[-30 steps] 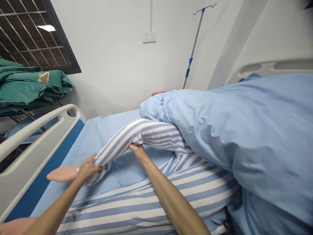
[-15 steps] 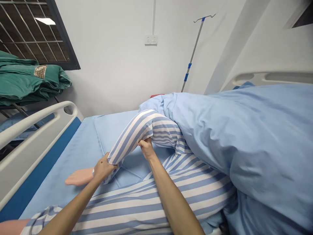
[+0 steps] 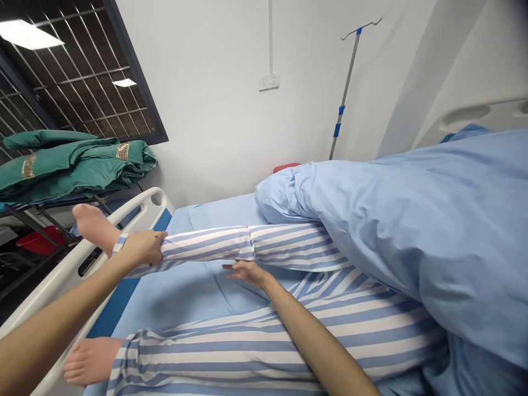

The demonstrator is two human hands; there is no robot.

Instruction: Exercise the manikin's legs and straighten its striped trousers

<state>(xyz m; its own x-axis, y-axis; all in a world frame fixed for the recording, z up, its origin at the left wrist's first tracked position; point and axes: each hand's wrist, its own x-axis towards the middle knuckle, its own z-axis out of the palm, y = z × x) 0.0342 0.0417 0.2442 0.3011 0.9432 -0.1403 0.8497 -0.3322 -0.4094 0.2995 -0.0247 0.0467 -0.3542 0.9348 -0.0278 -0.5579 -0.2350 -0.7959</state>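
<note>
A figure in blue-and-white striped pyjama trousers lies on a hospital bed. Its far leg (image 3: 231, 246) is stretched straight and lifted. My left hand (image 3: 142, 248) is wrapped round the ankle of that leg, just behind the bare foot (image 3: 93, 224), which hangs over the bed's side rail (image 3: 140, 206). My right hand (image 3: 247, 272) is flat and open under the knee, fingers spread, just below the striped cloth. The near leg (image 3: 231, 352) lies flat along the bottom, its bare foot (image 3: 88, 360) at lower left.
A light blue quilt (image 3: 412, 220) is heaped over the figure's upper body at right. The mattress sheet (image 3: 198, 220) is blue. Folded green cloth (image 3: 78, 162) lies on a rack at left under a barred window. A drip stand (image 3: 344, 93) rises by the white wall.
The far leg went from bent at the knee to straight and raised. My left hand carried the ankle out over the rail. My right hand let go of the knee cloth and opened.
</note>
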